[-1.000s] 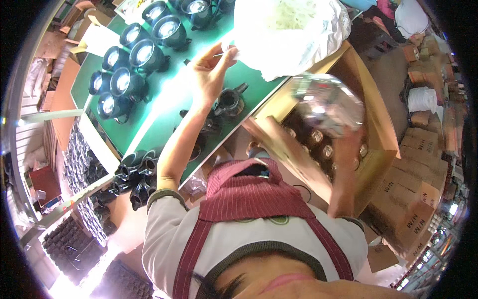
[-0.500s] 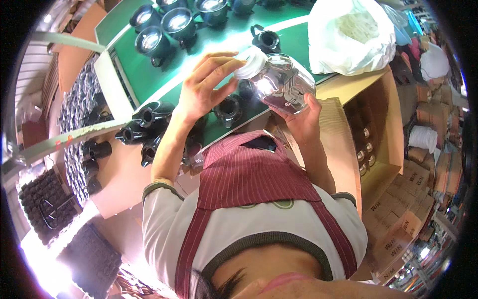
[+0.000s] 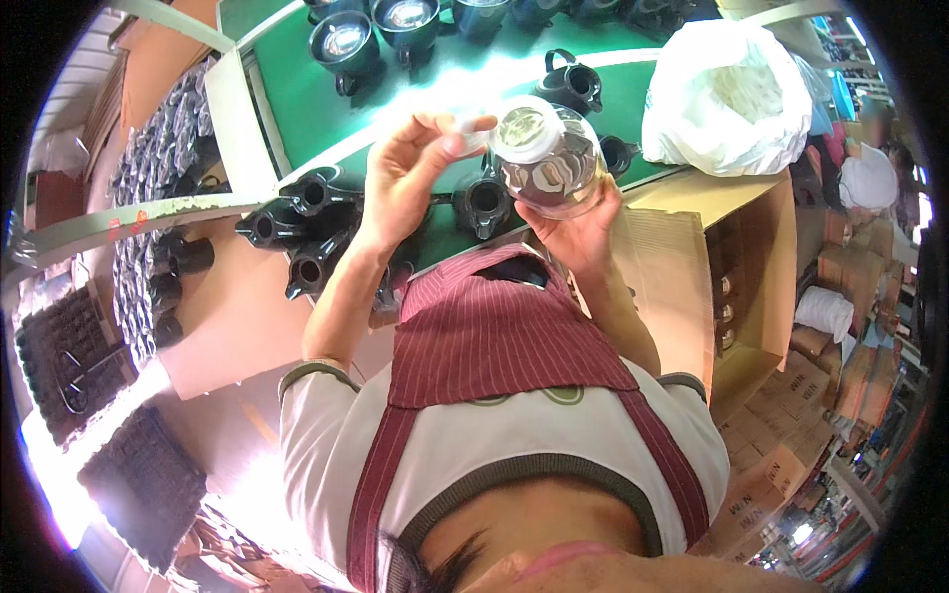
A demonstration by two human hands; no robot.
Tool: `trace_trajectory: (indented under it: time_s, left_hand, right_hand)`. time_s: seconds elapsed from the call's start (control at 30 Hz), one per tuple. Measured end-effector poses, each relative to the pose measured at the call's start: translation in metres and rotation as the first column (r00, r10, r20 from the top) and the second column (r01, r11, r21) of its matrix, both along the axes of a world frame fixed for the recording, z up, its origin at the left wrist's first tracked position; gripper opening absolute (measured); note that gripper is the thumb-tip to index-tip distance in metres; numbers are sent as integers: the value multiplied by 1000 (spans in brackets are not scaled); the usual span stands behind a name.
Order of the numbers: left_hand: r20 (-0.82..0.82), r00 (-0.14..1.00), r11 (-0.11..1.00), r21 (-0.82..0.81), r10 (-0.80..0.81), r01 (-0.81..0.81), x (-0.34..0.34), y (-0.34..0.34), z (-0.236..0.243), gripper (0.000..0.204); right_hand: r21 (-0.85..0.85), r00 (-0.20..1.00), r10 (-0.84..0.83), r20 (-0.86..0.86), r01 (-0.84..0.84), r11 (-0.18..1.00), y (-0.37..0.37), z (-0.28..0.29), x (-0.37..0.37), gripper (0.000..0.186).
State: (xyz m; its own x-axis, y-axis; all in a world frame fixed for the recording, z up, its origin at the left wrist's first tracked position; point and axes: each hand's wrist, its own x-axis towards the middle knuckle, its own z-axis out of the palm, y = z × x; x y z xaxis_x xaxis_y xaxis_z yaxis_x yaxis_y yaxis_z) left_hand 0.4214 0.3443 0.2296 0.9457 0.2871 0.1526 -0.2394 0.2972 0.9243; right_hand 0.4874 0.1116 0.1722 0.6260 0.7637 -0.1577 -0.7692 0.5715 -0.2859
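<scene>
My right hand (image 3: 575,222) cups a round clear glass jar (image 3: 561,180) from below, tilted with its mouth toward me. Around that mouth sits a white plastic collar (image 3: 529,129). Thumb and fingers of my left hand (image 3: 407,170) pinch a small translucent white plastic piece (image 3: 473,136) right beside the collar; whether the two are joined I cannot tell. Just below the jar, a black spouted vessel (image 3: 484,205) stands on the green belt (image 3: 415,130), and another black one with a handle (image 3: 571,84) lies behind it.
Several black cone-shaped cups (image 3: 345,49) line the belt's far side. A white bag (image 3: 730,104) of pale pieces is at the right, behind an open carton (image 3: 751,287). More black vessels (image 3: 314,198) lie at the left by a metal rail (image 3: 148,215).
The jar has turned so its mouth faces me, and now shows the white collar on it. My left hand has moved slightly right and lower, still pinching white plastic. The whole view has shifted.
</scene>
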Motion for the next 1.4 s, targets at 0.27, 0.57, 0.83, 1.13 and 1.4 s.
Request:
trace_trajectory:
  time_s: [0.27, 0.57, 0.83, 1.13, 1.4]
  left_hand:
    - [-10, 950, 868, 410, 312, -281, 11, -10, 7, 32]
    - [-311, 809, 857, 321, 498, -404, -33, 12, -81, 28]
    - [-418, 716, 820, 402, 559, -406, -90, 66, -124, 40]
    - [-391, 863, 133, 920, 319, 368, -78, 59, -145, 106]
    - [-80, 809, 687, 582, 582, -436, -126, 103, 25, 94]
  right_hand:
    - [-291, 964, 136, 227, -66, 955, 6, -15, 2, 73]
    - [-276, 978, 211, 5, -201, 940, -53, -56, 7, 66]
    - [-290, 958, 288, 4, -275, 917, -53, -48, 26, 64]
    - [-340, 923, 384, -28, -370, 864, -32, -56, 39, 78]
    - [-346, 944, 314, 101, -262, 901, -1, -45, 43, 79]
